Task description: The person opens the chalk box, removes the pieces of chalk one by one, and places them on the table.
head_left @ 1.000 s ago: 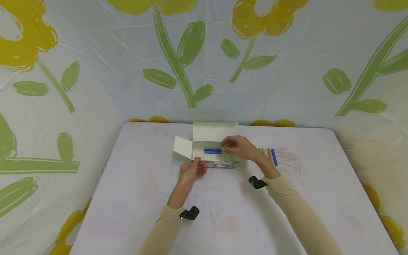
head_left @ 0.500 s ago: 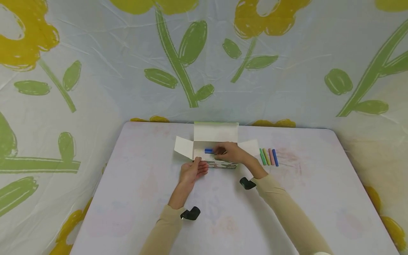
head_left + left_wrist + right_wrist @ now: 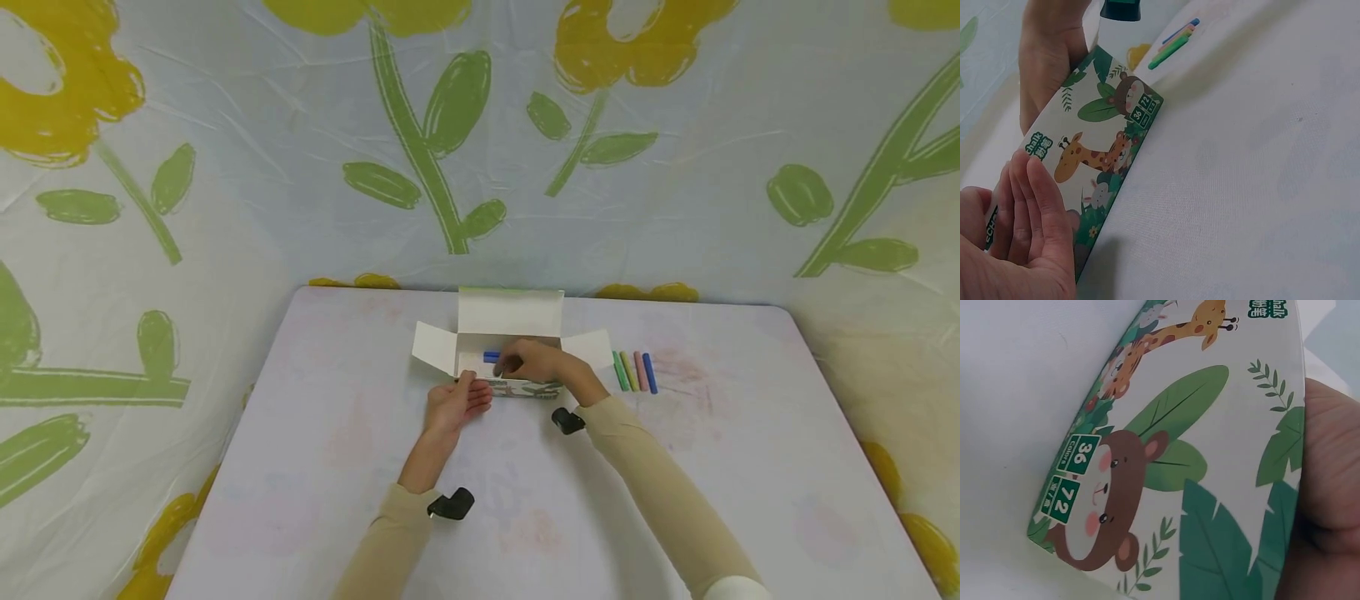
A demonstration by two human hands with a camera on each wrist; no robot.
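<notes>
A cardboard chalk box [image 3: 510,313] stands on the table with its lid and side flaps spread; animals and leaves are printed on its front [image 3: 1210,481]. My left hand [image 3: 448,406] grips the near wall, thumb over the rim and fingers flat along the printed front, as the left wrist view shows. Inside the box, blue chalk sticks [image 3: 491,356] lie at the back, partly covered by my right hand [image 3: 531,360]. That hand reaches in from the right with bent fingers. Whether it pinches a chalk cannot be made out, since the box wall hides its fingertips in the right wrist view.
Several chalk sticks lie side by side right of the box: green [image 3: 621,372], yellow [image 3: 629,372], pink [image 3: 641,372] and blue [image 3: 650,373]. Behind the white table [image 3: 337,350] hangs a flower-printed cloth [image 3: 300,125]. A small black camera [image 3: 452,504] sits on my left wrist.
My right hand has moved left and lower into the box, from its right side toward the blue chalk, covering part of it. My left hand keeps its hold on the box wall.
</notes>
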